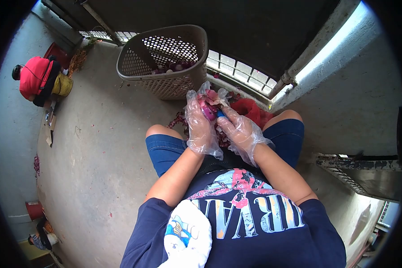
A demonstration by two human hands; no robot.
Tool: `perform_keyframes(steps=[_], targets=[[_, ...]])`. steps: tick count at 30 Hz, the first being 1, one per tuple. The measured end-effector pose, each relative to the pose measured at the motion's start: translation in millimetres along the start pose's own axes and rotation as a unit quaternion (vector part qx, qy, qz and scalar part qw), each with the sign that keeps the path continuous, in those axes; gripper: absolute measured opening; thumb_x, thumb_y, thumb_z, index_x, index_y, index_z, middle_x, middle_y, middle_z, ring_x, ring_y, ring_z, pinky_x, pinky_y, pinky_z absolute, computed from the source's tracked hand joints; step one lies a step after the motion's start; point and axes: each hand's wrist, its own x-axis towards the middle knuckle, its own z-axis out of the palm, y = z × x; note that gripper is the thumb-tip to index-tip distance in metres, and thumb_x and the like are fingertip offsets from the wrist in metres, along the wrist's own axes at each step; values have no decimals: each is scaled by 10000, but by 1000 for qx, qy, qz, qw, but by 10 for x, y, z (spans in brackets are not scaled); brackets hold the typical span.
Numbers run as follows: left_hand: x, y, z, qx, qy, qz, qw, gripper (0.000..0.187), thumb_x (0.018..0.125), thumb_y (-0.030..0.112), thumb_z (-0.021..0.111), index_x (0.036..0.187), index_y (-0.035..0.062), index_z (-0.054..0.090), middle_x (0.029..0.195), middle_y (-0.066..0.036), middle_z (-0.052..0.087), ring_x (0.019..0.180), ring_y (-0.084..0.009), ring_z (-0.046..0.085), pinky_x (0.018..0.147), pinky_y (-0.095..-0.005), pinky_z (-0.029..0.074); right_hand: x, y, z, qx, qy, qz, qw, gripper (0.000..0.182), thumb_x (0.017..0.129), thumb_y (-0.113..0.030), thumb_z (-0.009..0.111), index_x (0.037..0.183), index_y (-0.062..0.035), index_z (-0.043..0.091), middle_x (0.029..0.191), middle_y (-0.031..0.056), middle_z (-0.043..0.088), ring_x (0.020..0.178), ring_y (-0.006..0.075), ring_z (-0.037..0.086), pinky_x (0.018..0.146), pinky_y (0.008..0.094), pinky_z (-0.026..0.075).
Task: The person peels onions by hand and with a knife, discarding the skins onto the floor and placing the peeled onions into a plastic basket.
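Both of my hands wear clear plastic gloves and meet in front of my knees. My left hand [198,123] is wrapped round a purple-red onion [208,110] with loose skin on top. Against the onion's right side, my right hand [240,129] grips a small tool with a blue handle [220,114]; its blade cannot be made out. Red onion skins [178,119] lie below and around the hands. Just beyond the right hand is a red mesh bag [250,110].
A grey-brown plastic basket [165,83] with onions [179,67] in it stands ahead. A person in a red top [35,75] sits at the upper left, another person [41,240] at the lower left. A metal frame [362,164] is at the right.
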Motion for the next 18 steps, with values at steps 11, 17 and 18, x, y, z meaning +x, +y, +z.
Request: perform_keyframes(steps=[11, 17, 18], targets=[[109, 389, -7, -122, -49, -308, 942, 574, 940, 501, 304, 1229, 33, 468, 1104, -119, 587, 983, -240, 587, 781, -387, 523, -49, -237, -326, -154, -61, -3, 986, 523, 878, -478, 457, 1339, -237, 408, 1028, 214, 613, 934, 383, 593, 820, 439, 459], [23, 198, 27, -47, -11, -180, 982, 505, 970, 410, 274, 1215, 14, 469, 1107, -141, 585, 995, -248, 578, 877, -382, 474, -29, -162, -237, -113, -89, 35, 989, 559, 883, -490, 425, 1383, -258, 328, 991, 222, 622, 925, 381, 602, 807, 461, 458], [24, 153, 43, -48, -12, -181, 982, 505, 970, 410, 274, 1215, 14, 469, 1107, -141, 585, 995, -248, 578, 877, -382, 474, -29, -166, -230, -98, -90, 44, 990, 556, 881, -489, 425, 1376, -247, 346, 996, 218, 623, 938, 378, 599, 819, 459, 453]])
